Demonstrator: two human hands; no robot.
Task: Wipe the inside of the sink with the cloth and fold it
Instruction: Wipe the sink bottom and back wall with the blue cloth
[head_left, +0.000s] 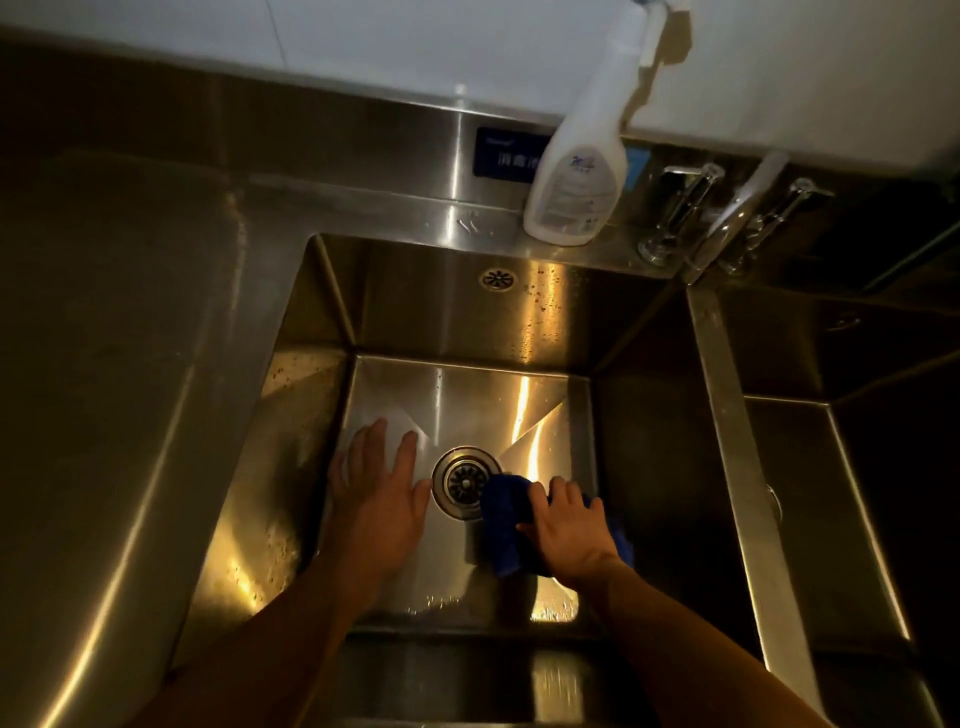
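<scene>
The blue cloth (511, 525) lay bunched on the sink (467, 400) floor just right of the drain (464, 481), gripped under the right hand (569, 530), while the left hand (382, 488) pressed flat, left of the drain.

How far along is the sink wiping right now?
Mid-wipe; nothing looks plainly finished. The right hand grips the bunched blue cloth on the sink floor beside the drain, the left hand rests flat there. Spots on the back wall and left wall look unwiped. Folding the cloth is not yet done.
</scene>
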